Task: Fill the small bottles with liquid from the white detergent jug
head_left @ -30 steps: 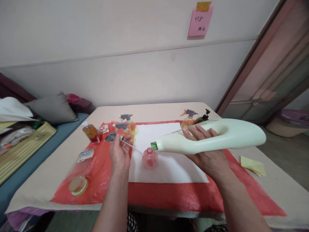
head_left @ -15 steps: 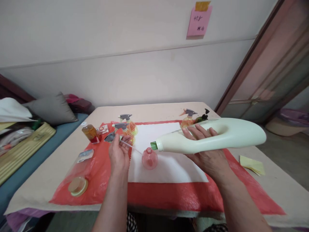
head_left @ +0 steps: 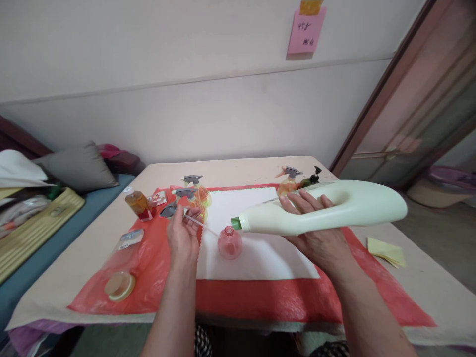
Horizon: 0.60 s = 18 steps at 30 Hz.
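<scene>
My right hand point(head_left: 314, 218) is closed around a large pale green jug-like bottle point(head_left: 364, 203), tilted nearly level. Its green spout point(head_left: 235, 223) sits just above and right of the neck of a small round pink bottle point(head_left: 229, 244), which stands upright on white paper point(head_left: 256, 258). I cannot make out any liquid leaving the spout. My left hand point(head_left: 184, 230) grips a grey spray head point(head_left: 169, 210), whose thin clear tube points right toward the pink bottle. Close behind that hand stand spray bottles with grey heads point(head_left: 192, 179) and fruit-patterned bodies, partly hidden.
A red plastic sheet point(head_left: 260, 300) lies beneath the paper. At left are a bottle of amber liquid point(head_left: 138, 203) and a round lid-like piece point(head_left: 119, 286). Another spray bottle point(head_left: 288, 183) and a dark pump bottle point(head_left: 310, 179) stand behind the jug. Yellow paper point(head_left: 386, 251) lies at right.
The whole view has shifted very slightly. Both hands, the jug-like bottle and the pink bottle hold nearly the same positions relative to one another.
</scene>
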### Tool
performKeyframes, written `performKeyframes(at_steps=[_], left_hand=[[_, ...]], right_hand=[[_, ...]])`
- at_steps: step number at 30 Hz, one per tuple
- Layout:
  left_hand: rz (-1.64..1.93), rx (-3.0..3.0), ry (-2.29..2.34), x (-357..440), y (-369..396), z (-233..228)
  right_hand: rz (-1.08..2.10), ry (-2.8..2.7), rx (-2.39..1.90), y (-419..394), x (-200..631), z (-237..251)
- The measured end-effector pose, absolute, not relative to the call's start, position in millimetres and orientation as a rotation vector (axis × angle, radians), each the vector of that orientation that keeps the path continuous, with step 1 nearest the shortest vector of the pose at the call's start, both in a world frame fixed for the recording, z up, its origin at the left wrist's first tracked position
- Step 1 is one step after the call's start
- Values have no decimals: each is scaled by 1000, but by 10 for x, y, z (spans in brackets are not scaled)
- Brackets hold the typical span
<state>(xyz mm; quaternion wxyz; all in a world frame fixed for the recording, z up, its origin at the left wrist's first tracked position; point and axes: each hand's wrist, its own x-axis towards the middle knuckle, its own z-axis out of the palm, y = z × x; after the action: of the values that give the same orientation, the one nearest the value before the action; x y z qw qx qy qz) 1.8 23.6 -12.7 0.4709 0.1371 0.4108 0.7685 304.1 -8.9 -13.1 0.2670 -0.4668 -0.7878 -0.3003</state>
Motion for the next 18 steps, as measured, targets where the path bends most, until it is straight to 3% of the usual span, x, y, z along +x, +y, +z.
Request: performKeyframes(at_steps=[18], left_hand=[[1879,312,1001,24,244,-133]], right_hand=[[-792,-2146,-1268,-99,3017,-131]])
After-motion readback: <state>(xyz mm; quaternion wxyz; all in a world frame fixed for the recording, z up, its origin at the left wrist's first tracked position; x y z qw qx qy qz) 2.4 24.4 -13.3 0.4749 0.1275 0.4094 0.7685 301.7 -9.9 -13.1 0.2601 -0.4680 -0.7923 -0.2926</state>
